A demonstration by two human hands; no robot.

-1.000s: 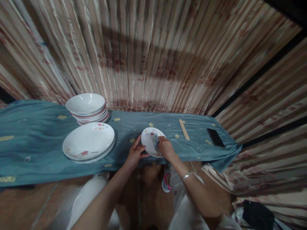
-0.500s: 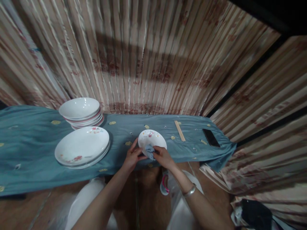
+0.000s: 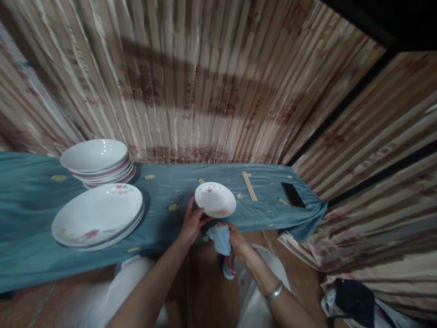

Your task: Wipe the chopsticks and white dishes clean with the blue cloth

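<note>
Teal-covered table (image 3: 160,200): left hand (image 3: 191,225) gripping white dish (image 3: 215,201) (flowers near rim), right hand (image 3: 238,240) clutching blue cloth (image 3: 221,240).

No word, brand or number can be read. The pleated curtain (image 3: 191,82) bears reddish-brown print, including upright columns and short rows of marks that resemble characters, too blurred and broken by the folds to make out. On the right-hand curtain (image 3: 378,159) runs a pale slanting row of similar marks, equally illegible. Beside the printed flowers on the large top plate (image 3: 99,214) and the small bowl (image 3: 215,200) sit tiny greyish lines; whether these are lettering cannot be told
</note>
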